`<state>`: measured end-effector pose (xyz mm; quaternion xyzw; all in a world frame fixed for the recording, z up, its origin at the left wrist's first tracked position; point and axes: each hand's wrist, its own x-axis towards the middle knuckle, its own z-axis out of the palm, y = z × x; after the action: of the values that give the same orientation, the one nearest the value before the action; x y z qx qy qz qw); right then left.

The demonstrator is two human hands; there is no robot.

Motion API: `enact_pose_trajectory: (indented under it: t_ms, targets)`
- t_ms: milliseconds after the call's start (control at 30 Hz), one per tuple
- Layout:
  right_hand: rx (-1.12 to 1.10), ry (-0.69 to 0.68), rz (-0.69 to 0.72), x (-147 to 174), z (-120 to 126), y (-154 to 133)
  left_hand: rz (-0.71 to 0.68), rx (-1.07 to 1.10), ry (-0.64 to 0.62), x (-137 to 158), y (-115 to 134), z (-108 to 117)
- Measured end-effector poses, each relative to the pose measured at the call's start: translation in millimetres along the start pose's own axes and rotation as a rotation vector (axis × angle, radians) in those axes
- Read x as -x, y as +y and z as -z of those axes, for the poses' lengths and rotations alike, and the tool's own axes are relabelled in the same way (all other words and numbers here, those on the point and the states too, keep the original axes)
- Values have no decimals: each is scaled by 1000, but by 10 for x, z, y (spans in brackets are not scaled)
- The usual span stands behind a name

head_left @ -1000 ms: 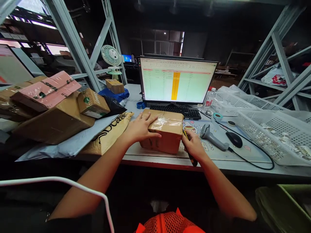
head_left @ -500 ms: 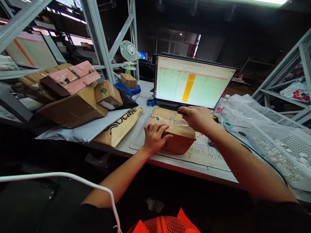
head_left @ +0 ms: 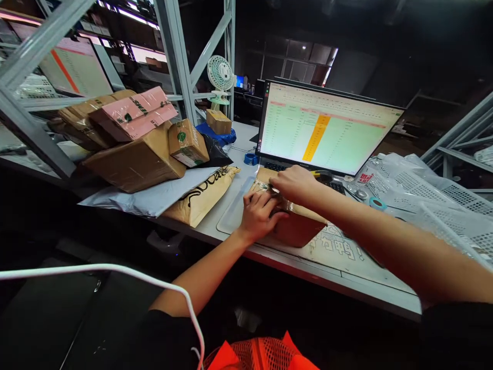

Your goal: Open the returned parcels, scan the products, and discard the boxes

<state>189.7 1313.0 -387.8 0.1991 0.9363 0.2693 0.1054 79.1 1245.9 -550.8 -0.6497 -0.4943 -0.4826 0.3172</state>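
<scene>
A brown cardboard box (head_left: 300,230) with clear tape over its top stands on the desk mat, close to the desk's front edge. My left hand (head_left: 259,215) grips its near left edge, fingers bent over the top and thumb along the front face. Over the top of the box, my right hand (head_left: 295,184) is closed in a fist, just beyond the left fingers. Something small and dark shows under the right fingers, too hidden to name. Part of the box top is covered by both hands.
Behind the box stands a laptop (head_left: 331,131) showing a spreadsheet. Stacked parcels, including a pink box (head_left: 134,114), lie at the left beside a yellow mailer bag (head_left: 208,198). White perforated baskets (head_left: 435,180) stand at the right. A blue tape roll (head_left: 251,159) sits near the laptop.
My right hand has moved left across the box top, from its far right part to beside my left fingers. My left hand stays on the box. The view has turned slightly left.
</scene>
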Motion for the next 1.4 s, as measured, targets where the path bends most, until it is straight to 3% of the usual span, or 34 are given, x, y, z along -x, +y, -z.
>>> enact_pose_trajectory:
  t_ms: [167,267,400,533,600,667,733,800,833,900,967,1133,1300,1400]
  targets:
    - [-6,-188,-162,782,-77,274,-23,40,12,-17,8,31]
    - [-27,-287,-328,1222,-296,436,-20,31,26,-26,14,45]
    - [-181,-329,-525,1538,-1026,382,-39,2,66,-41,99,53]
    - [-383,-138,-559,1617,-1872,116,-10,-27,7,-28,260,155]
    - [-434,-3,-554,1611,-2080,47,9,-49,-61,-26,334,256]
    - [-499,224,-620,1580,-2054,40,0,-74,-126,-51,386,377]
    - [-585,568,-702,1519,-1823,38,-39,-83,-191,-123,404,499]
    - [-649,865,-667,1420,-1497,-31,-82,-72,-295,-253,378,600]
    - [-661,931,-599,1357,-1343,-100,-101,-63,-363,-340,347,633]
    - [-616,917,-434,1219,-1123,-291,-123,-56,-503,-544,252,651]
    - [-508,856,-322,1103,-1055,-495,-127,-87,-603,-766,127,604]
    - [-350,919,-289,1086,-1217,-788,-326,-106,-680,-1160,-160,441]
    - [-312,971,-298,1229,-1221,-944,-629,16,-670,-1089,-215,565]
    - [-307,980,-306,1280,-1193,-1046,-701,65,-691,-985,-215,669]
